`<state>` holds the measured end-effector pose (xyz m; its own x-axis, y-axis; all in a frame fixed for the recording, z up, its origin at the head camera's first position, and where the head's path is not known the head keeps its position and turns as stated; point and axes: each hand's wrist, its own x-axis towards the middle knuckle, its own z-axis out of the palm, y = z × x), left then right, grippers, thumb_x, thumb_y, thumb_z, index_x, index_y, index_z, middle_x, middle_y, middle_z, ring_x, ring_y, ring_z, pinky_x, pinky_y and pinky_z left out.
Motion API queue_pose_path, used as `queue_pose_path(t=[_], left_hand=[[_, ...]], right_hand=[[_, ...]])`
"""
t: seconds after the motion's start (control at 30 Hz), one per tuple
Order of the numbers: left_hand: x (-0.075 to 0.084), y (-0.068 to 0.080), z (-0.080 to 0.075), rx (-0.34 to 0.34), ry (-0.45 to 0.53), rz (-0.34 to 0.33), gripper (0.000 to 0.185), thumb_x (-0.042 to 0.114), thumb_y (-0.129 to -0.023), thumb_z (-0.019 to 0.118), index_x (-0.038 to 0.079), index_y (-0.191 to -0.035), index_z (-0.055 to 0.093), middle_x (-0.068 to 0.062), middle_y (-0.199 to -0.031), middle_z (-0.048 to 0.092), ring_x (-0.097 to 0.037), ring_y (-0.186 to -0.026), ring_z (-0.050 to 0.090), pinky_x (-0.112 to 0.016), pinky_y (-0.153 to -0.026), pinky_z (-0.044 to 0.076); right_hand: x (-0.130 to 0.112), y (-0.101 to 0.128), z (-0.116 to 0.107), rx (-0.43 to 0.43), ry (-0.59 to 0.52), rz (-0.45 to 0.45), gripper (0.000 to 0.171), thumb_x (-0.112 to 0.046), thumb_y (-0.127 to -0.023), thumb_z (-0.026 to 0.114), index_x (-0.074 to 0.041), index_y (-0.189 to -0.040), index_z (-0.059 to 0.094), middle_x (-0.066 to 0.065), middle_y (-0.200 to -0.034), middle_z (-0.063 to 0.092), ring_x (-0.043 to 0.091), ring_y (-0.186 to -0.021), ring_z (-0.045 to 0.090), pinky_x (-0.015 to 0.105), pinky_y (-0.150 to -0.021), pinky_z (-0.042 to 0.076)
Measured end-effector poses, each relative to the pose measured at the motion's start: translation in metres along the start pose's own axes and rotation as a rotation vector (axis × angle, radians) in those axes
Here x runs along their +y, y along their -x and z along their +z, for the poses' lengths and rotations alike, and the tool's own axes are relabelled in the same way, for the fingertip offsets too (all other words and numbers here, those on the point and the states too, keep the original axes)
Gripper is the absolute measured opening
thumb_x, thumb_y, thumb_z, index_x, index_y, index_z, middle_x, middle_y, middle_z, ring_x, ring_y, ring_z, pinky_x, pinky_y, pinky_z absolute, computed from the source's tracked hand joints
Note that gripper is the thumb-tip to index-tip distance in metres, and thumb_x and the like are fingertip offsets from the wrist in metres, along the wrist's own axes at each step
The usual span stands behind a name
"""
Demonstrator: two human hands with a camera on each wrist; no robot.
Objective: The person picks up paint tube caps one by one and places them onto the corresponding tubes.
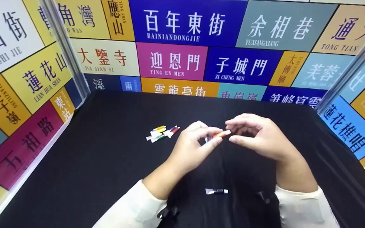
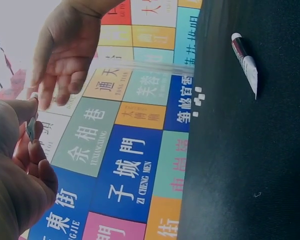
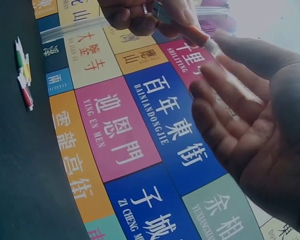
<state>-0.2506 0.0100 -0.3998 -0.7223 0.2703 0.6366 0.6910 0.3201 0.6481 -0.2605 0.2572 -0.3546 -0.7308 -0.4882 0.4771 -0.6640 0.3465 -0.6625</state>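
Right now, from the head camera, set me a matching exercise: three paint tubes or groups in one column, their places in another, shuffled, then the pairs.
Things
1. orange tube
2. dark tube
3. cluster of tubes

Places
A. lying alone on the black cloth between the sleeves
B. lying together beside the left hand
C. pinched in the left hand, right hand at its cap

Pairs: 1-C, 2-A, 3-B

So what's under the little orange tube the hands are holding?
Only the black tablecloth lies under the small orange paint tube. The left hand covers its back end.
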Motion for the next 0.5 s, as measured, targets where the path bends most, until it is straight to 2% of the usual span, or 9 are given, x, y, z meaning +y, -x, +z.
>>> queue_pose_path(t=[0.07, 0.23, 0.37, 0.5], left_hand=[[-0.0001, 0.0002, 0.0001, 0.004, 0.003, -0.009, 0.022, 0.028, -0.097, 0.081, 0.02, -0.117, 0.084, 0.003, -0.096, 0.073, -0.015, -0.091, 0.066, -0.022, -0.079, 0.054], [-0.0007, 0.0008, 0.0007, 0.01, 0.014, -0.012, 0.022, 0.028, -0.096, 0.082, 0.021, -0.117, 0.084, 0.003, -0.097, 0.074, -0.016, -0.091, 0.067, -0.022, -0.078, 0.053], [-0.0015, 0.0004, 0.0006, 0.003, 0.023, -0.014, 0.023, 0.029, -0.096, 0.082, 0.02, -0.117, 0.084, 0.003, -0.096, 0.073, -0.015, -0.09, 0.066, -0.022, -0.077, 0.054], [-0.0023, -0.0006, 0.0, -0.018, 0.058, -0.053, 0.023, 0.031, -0.096, 0.082, 0.021, -0.117, 0.084, 0.004, -0.096, 0.073, -0.011, -0.089, 0.065, -0.022, -0.079, 0.054]], right_hand=[[-0.0007, -0.0004, 0.0013, -0.01, -0.001, -0.042, 0.037, 0.003, -0.087, 0.084, -0.008, -0.122, 0.079, 0.008, -0.112, 0.077, 0.013, -0.093, 0.075, 0.022, -0.082, 0.063], [-0.0022, -0.0029, 0.0048, 0.005, 0.056, -0.05, 0.025, -0.002, -0.091, 0.083, -0.012, -0.113, 0.082, 0.004, -0.108, 0.078, 0.011, -0.094, 0.074, 0.02, -0.081, 0.062], [-0.0019, -0.0034, 0.0079, 0.034, 0.085, -0.077, 0.023, -0.002, -0.092, 0.082, -0.015, -0.11, 0.083, 0.002, -0.104, 0.08, 0.009, -0.092, 0.074, 0.018, -0.081, 0.062], [-0.0029, -0.0038, 0.0096, 0.051, 0.102, -0.083, 0.023, -0.003, -0.091, 0.082, -0.017, -0.11, 0.083, 0.0, -0.101, 0.081, 0.007, -0.089, 0.074, 0.018, -0.083, 0.062]])
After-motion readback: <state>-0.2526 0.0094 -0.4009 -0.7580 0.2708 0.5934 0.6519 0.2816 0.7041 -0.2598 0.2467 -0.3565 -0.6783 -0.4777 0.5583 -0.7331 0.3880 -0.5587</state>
